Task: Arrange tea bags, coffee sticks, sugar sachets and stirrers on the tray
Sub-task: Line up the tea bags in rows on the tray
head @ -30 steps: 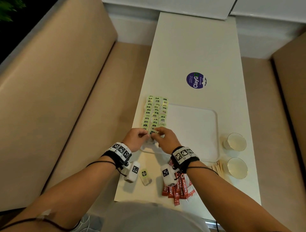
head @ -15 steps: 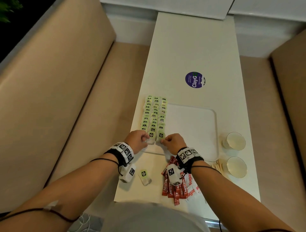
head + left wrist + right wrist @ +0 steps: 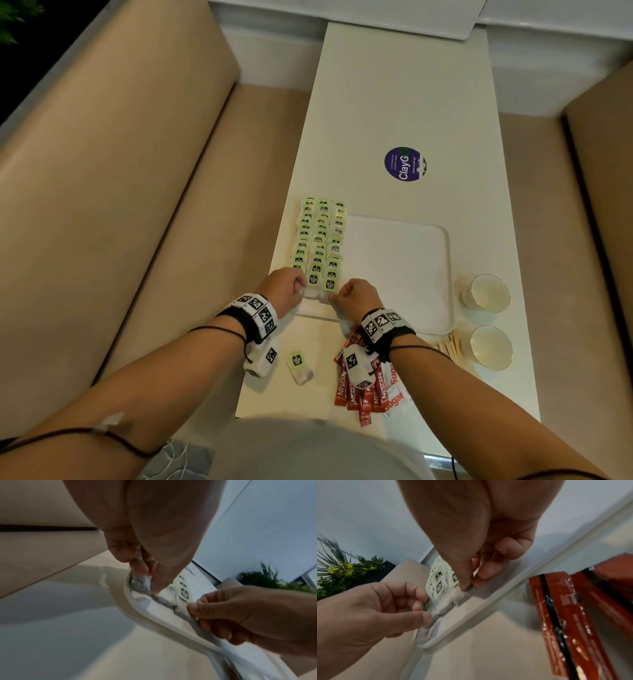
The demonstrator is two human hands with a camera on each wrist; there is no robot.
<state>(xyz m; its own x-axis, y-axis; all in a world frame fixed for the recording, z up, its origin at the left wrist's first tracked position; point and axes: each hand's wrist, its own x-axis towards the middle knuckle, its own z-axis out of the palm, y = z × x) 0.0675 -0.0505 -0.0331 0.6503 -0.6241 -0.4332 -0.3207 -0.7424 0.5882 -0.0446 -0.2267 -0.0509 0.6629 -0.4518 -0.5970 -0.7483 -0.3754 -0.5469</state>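
Three rows of green-tagged tea bags (image 3: 320,240) lie along the left side of the white tray (image 3: 404,274). My left hand (image 3: 301,287) pinches a white tea bag (image 3: 142,580) at the near end of the rows, just inside the tray rim (image 3: 130,609). My right hand (image 3: 337,296) pinches another tea bag (image 3: 462,593) beside it. One loose tea bag (image 3: 299,366) lies on the table below my left wrist. Red coffee sticks (image 3: 359,387) and sugar sachets (image 3: 395,394) lie under my right wrist. Wooden stirrers (image 3: 448,349) sit to their right.
Two cups (image 3: 486,293) (image 3: 489,346) stand right of the tray near the table's right edge. A round purple sticker (image 3: 405,164) is on the white table beyond the tray. Beige benches flank the narrow table on both sides.
My hands were together at the near end of the rows; they have drawn apart and slid toward the tray's near rim, each keeping its pinch on a tea bag.
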